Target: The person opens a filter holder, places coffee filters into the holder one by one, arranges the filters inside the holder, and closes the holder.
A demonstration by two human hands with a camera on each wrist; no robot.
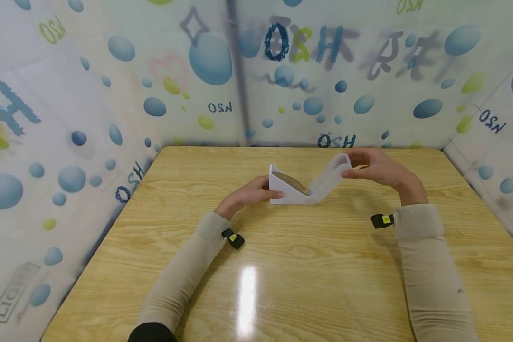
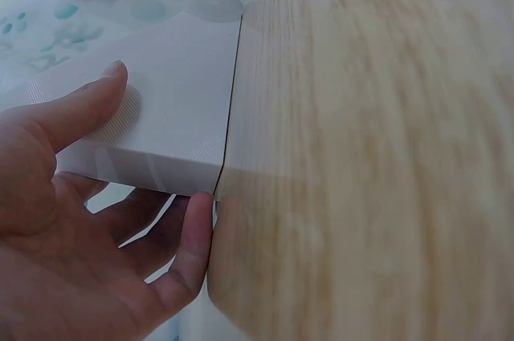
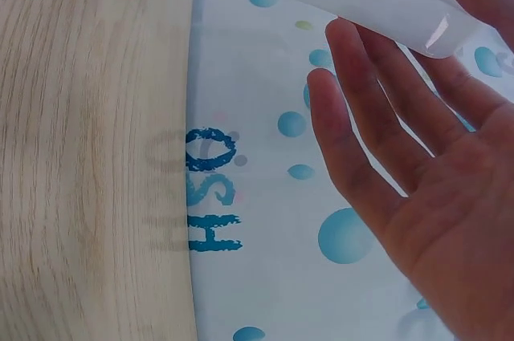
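A white box [image 1: 281, 193] with a slanted opening stands on the table, its translucent lid [image 1: 328, 179] swung out to the right and joined at the box's low end. Something brown [image 1: 291, 181] shows inside; its kind is unclear. My left hand [image 1: 253, 191] grips the box's tall end, thumb on the near side wall. In the left wrist view, that thumb lies across the white side [image 2: 181, 76] and the other fingers are behind the end. My right hand [image 1: 382, 167] holds the lid's raised end between thumb and fingers; in the right wrist view, fingertips touch the lid [image 3: 369, 0].
The wooden table [image 1: 316, 266] reaches back to a patterned wall covering [image 1: 265, 99], with more of it at the left and right sides. Small black wrist cameras hang from both cuffs, one by the left sleeve [image 1: 184, 275] and one by the right sleeve [image 1: 432, 270].
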